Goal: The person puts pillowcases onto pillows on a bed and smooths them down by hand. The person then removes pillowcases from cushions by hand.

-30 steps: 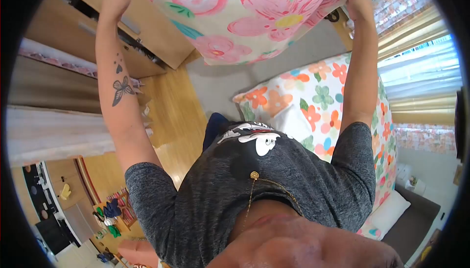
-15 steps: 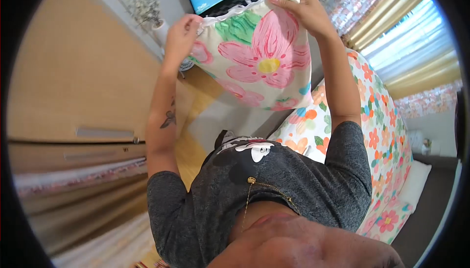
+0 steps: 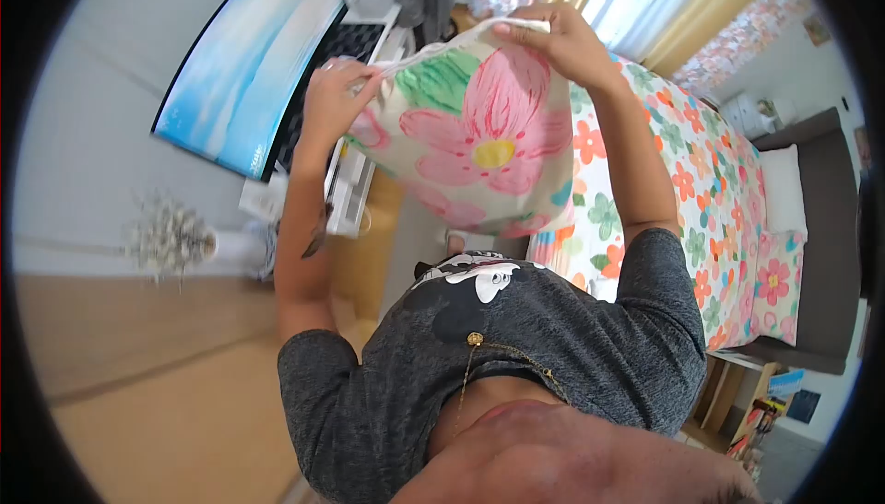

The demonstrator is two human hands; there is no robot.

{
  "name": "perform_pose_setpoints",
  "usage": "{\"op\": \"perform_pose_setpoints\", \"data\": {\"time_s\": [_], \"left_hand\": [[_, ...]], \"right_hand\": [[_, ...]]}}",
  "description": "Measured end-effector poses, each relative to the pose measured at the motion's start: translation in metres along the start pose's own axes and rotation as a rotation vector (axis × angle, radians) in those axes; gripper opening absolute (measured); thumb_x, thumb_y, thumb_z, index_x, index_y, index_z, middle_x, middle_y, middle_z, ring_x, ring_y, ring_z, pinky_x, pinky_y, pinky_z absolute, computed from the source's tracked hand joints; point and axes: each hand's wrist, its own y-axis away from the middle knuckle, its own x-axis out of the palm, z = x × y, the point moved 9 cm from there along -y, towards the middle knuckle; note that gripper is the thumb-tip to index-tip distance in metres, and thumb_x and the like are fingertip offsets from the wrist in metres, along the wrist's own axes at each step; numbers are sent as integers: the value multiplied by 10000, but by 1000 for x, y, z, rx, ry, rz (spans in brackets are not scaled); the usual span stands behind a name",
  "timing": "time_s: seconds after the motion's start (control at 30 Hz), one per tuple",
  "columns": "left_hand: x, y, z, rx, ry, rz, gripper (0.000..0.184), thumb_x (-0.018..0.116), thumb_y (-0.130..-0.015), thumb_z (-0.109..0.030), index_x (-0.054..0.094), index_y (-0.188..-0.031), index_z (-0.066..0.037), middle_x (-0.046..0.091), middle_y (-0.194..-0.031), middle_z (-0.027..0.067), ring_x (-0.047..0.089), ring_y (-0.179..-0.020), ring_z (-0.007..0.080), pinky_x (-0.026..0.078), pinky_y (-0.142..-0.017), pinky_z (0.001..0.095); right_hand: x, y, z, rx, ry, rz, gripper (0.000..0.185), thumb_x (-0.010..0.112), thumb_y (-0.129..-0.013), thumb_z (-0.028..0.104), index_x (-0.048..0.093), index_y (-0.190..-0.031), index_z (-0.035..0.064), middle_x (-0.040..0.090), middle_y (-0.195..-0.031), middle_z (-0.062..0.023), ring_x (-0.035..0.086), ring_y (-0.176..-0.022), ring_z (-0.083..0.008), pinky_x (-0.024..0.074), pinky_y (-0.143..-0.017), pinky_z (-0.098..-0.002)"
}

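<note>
A cream pillowcase (image 3: 442, 154) printed with large pink flowers and green leaves hangs in front of my chest. My left hand (image 3: 339, 99) pinches the left end of its white top edge. At the right end of that edge, my right hand (image 3: 562, 48) grips the cloth, thumb toward me. Between the two hands the edge slants upward to the right. The pillowcase looks filled out, but whatever is inside is hidden.
A floral-covered bed (image 3: 682, 181) lies to the right, with a white pillow (image 3: 784, 193) and a matching flowered pillow (image 3: 776, 283) by the headboard. At left are a large screen (image 3: 249, 62) and a vase of dried flowers (image 3: 230, 251). A wooden shelf (image 3: 737, 398) stands lower right.
My body has turned right, so the screen and vase have shifted left and down in view and more of the bed shows. Both hands keep hold of the pillowcase, slightly lower in view.
</note>
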Motion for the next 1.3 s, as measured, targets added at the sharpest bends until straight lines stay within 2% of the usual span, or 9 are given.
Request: {"op": "perform_pose_setpoints", "data": {"time_s": [0.27, 0.47, 0.63, 0.83, 0.9, 1.0, 1.03, 1.1, 1.3], "left_hand": [[27, -63, 25, -16, 91, 115, 123, 607, -691, -64, 643, -804, -27, 637, -821, 103, 586, -774, 249, 447, -702, 305], [97, -192, 169, 125, 332, 13, 115, 527, -671, 5, 617, -743, 0, 625, -841, 111, 597, -745, 240, 457, -693, 307], [140, -290, 205, 157, 440, -139, 174, 404, -682, 63, 564, -723, 6, 594, -955, 113, 561, -764, 249, 430, -703, 306], [213, -365, 220, 172, 1228, 131, 234, 404, -818, -179, 517, -841, 24, 589, -952, 109, 519, -829, 178, 393, -815, 275], [243, -383, 215, 23, 1284, 76, 313, 446, -858, -255, 547, -935, 32, 594, -943, 98, 521, -830, 182, 399, -815, 282], [343, -412, 280, -94, 845, 205, 334, 465, -877, -234, 550, -1028, 52, 588, -937, 95, 527, -847, 180, 411, -797, 300], [350, -427, 282, -64, 860, 146, 304, 462, -876, -191, 552, -1030, 56, 584, -938, 96, 528, -851, 178, 414, -786, 306], [389, -465, 309, -176, 685, 173, 293, 448, -875, -152, 537, -1046, 70, 581, -952, 116, 536, -862, 186, 414, -786, 304], [399, -597, 288, -268, 1367, 54, 395, 481, -853, -255, 496, -1124, 32, 542, -1071, 155, 558, -898, 233, 488, -742, 340]], "right_hand": [[-58, 12, 12, 37, -54, -47, 288, 670, -761, 271, 641, -762, -16, 562, -622, -13, 476, -578, -80, 389, -548, -241], [-138, -60, -39, 83, -108, -332, 206, 675, -746, 172, 619, -696, -19, 496, -579, 18, 405, -531, -38, 293, -477, -207], [-186, -80, -41, -189, -21, -711, 261, 673, -698, 204, 608, -710, -48, 513, -633, -9, 436, -567, -50, 304, -509, -199], [-224, -111, -86, 31, -18, -978, 465, 630, -735, 240, 527, -1054, -82, 610, -948, -170, 579, -906, -217, 419, -878, -305], [-237, -118, -101, -19, 10, -1336, 303, 668, -716, 231, 619, -867, -27, 592, -777, -51, 544, -709, -113, 426, -654, -223], [-277, -137, -179, 63, 44, -1190, 278, 618, -775, 250, 617, -945, 30, 611, -925, -86, 573, -859, -147, 441, -795, -250], [-261, -186, -178, 62, -118, -1131, 154, 647, -791, 170, 632, -760, 20, 553, -659, 20, 472, -563, -51, 372, -495, -195], [-269, -236, -184, 34, 35, -967, 152, 646, -798, 172, 645, -796, 20, 571, -697, 18, 490, -611, -46, 382, -524, -187], [-351, -262, -242, 29, -87, -1141, 121, 619, -817, 123, 634, -840, 6, 599, -750, -3, 553, -712, -72, 448, -638, -215]]}}
